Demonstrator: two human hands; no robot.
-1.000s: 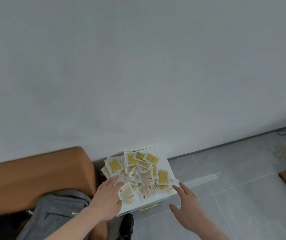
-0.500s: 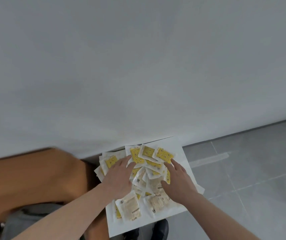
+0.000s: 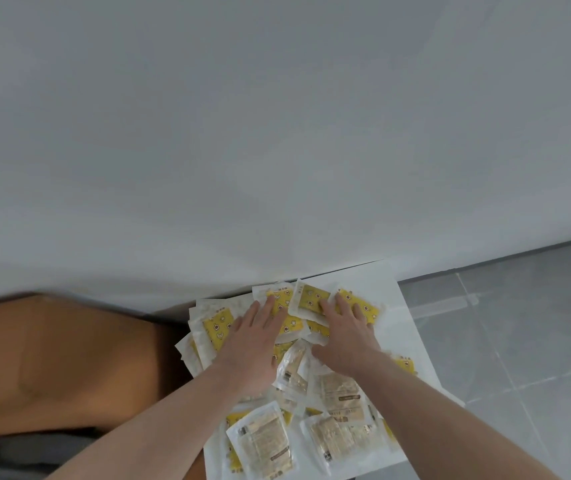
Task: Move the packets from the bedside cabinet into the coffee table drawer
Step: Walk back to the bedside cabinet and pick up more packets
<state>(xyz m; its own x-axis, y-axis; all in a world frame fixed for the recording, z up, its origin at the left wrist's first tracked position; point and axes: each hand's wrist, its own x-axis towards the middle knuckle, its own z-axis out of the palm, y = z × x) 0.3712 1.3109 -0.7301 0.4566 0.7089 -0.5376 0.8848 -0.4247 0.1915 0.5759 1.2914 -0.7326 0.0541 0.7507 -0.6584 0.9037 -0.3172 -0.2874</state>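
Note:
A heap of several yellow-and-white packets (image 3: pixel 263 439) covers the top of the white bedside cabinet (image 3: pixel 412 334), which stands against the wall. My left hand (image 3: pixel 254 344) lies flat on the left part of the heap, fingers straight and reaching toward the wall. My right hand (image 3: pixel 344 332) lies flat on the right part, fingertips on a yellow packet (image 3: pixel 308 297) near the back edge. Neither hand has a packet lifted. The coffee table drawer is out of view.
A brown upholstered bed edge (image 3: pixel 59 362) sits directly left of the cabinet. Grey fabric (image 3: pixel 10 455) shows at the bottom left. Grey floor tiles (image 3: pixel 519 341) lie to the right. The white wall (image 3: pixel 277 133) fills the upper view.
Both hands have moved from the cabinet's front edge onto the heap and slid toward the wall. The view has come closer to the cabinet.

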